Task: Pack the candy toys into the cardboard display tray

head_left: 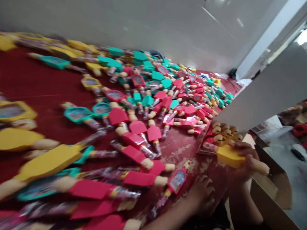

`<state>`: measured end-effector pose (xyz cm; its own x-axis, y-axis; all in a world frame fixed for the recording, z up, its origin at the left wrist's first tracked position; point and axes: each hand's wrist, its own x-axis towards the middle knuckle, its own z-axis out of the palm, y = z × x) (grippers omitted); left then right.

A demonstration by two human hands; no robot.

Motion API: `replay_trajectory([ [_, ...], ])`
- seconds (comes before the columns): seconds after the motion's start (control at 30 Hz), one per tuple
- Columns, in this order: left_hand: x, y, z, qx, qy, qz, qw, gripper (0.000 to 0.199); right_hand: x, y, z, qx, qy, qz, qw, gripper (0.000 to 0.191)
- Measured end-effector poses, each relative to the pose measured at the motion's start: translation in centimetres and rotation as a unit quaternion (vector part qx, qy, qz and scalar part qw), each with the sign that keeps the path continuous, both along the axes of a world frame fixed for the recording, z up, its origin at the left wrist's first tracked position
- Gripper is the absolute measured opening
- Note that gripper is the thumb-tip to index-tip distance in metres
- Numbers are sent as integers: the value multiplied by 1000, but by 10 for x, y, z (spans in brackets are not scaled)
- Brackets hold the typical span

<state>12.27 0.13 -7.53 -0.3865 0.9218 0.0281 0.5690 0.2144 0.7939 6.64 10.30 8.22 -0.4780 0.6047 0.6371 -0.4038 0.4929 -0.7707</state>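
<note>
Roughly the whole view is a long table under a dark red cover (35, 76), worn pale in a patch (184, 151) toward the near right, with a white wall (144, 25) along the far side. Frame tilted and motion-blurred, so fine detail is lost.

Across the cover lies a loose scatter of novelty tubes (153, 92) – clear printed tubes, each with a flat paddle in red, teal or yellow and a beige knob at one end. Yellows lie mostly along the left, reds and teals mingle through the middle and far right. None of the scatter looks ordered.

Off the table's right edge: an open cardboard carton (268, 198), beneath a pale grey board (268, 89). Against that edge, a tight batch of tubes (223, 132) sits packed, knobs in rows – small beside the loose spread, contents partly hidden by the board.

Right hand (242, 159) is closed around a yellow paddle (230, 156), its knob pointing right. Left hand (201, 195) rests on the cover, fingers loosely curled, grasping nothing visible, just beside a red tube with a picture panel (177, 180).
</note>
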Motion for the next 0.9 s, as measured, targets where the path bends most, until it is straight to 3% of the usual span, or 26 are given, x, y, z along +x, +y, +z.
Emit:
replay_trajectory([
  [0.07,0,3,-1,-15,-31,-3,999,27,23,39,-7,-39,45,-103,993,18],
  [0.17,-3,0,0,-27,-47,-3,999,26,43,78,-22,-78,23,-186,979,22],
  [0.33,-4,-5,5,-30,-25,-15,999,26,42,98,-62,-101,-51,-269,956,25],
  [0.53,-3,-4,2,-27,14,-29,999,32,37,106,-92,-49,-66,-223,971,24],
  [0.63,-3,-4,1,-30,20,-29,999,31,42,107,-94,-17,-98,-188,977,24],
  [0.8,-4,-4,2,-34,22,-30,999,32,41,108,-91,103,-160,-119,974,24],
  [0.9,-4,-3,3,-56,14,-41,998,33,28,120,-93,63,-184,-150,969,30],
])
